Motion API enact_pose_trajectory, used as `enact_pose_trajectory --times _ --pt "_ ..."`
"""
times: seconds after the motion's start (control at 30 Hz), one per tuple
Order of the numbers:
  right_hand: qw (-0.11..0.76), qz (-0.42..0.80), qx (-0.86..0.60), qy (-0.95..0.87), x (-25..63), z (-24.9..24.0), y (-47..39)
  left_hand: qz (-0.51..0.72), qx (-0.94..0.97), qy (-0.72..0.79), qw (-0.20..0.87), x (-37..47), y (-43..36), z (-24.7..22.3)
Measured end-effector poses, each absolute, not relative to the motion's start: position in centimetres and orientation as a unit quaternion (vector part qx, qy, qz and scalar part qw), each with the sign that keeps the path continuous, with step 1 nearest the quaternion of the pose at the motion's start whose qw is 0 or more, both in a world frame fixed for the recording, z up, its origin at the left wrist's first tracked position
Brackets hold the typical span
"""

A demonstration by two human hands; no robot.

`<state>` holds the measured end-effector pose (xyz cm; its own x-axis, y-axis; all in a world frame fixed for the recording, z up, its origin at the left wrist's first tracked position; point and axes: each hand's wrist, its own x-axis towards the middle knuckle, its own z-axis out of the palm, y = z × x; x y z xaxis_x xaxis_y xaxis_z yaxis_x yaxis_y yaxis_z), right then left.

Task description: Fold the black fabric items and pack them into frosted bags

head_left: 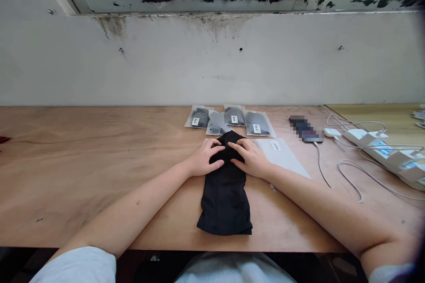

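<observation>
A black folded garment [226,203] lies lengthwise on the wooden table in front of me, its wider end towards me. What kind of garment it is I cannot tell. My left hand [206,158] rests on the left side of its far part, fingers and thumb apart. On the right side lies my right hand [251,158], also with fingers spread on the cloth. The fingertips of both hands nearly meet over the middle of the fabric. Partly under my right forearm is a flat white plastic bag [287,157] with a label.
Several frosted bags with dark contents and labels, one of them a bag [259,123] at the right, lie beyond the garment. A blurred phone [305,129] with a cable is at the right. Further right stand a white power strip [381,152] and loose cables.
</observation>
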<state>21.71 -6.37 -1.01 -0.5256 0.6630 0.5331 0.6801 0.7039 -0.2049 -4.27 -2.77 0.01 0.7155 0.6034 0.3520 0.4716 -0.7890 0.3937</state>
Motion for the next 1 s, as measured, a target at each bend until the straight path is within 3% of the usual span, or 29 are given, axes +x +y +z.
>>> enact_pose_trajectory --times 0.1,0.3,0.4,0.47,0.6,0.83,0.93,1.0 --pt "0.266 -0.028 -0.375 -0.888 21.8 -1.3 -6.5 0.231 0.923 0.247 0.182 -4.2 -3.7 0.7" --pt "0.234 -0.023 -0.38 -0.895 21.9 -1.3 -6.6 0.35 0.773 0.258 0.462 -2.2 -6.1 0.0" --pt "0.195 -0.008 -0.37 -0.908 21.8 -1.1 -6.6 0.399 0.708 0.231 0.535 -1.4 -6.9 -0.5" --pt "0.171 -0.002 -0.366 -0.915 21.7 -1.0 -6.5 0.424 0.701 0.256 0.513 -1.4 -6.7 -0.5" --pt "0.149 0.006 -0.382 -0.912 21.5 -0.9 -6.4 0.442 0.727 0.384 0.357 -2.2 -4.6 -0.7" --pt "0.07 0.001 -0.42 -0.905 21.3 0.0 -6.6 0.308 0.836 0.372 0.262 -2.8 -2.2 -1.5" --pt "0.116 0.045 -0.421 -0.898 21.4 0.3 -6.6 0.252 0.881 0.36 0.176 -2.6 -3.2 -1.1" --pt "0.194 0.104 -0.397 -0.891 21.7 0.5 -6.4 0.214 0.895 0.369 0.134 -2.6 -3.8 -0.8"
